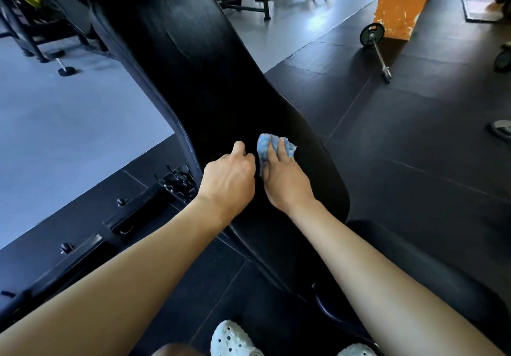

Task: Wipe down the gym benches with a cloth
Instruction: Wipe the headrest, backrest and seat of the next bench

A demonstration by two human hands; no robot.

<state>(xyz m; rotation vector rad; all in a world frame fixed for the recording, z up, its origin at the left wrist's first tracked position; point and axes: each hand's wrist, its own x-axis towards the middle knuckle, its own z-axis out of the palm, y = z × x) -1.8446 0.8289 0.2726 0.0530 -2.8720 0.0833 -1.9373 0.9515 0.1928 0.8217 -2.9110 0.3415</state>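
Barbell (378, 48) beside orange pillar (402, 1); white clogs (232, 339).

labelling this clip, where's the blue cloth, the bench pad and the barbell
blue cloth (264, 145), head view, bunched part above the fingers
bench pad (193, 65), head view, middle of the black backrest
barbell (378, 51), head view, steel bar below the plate
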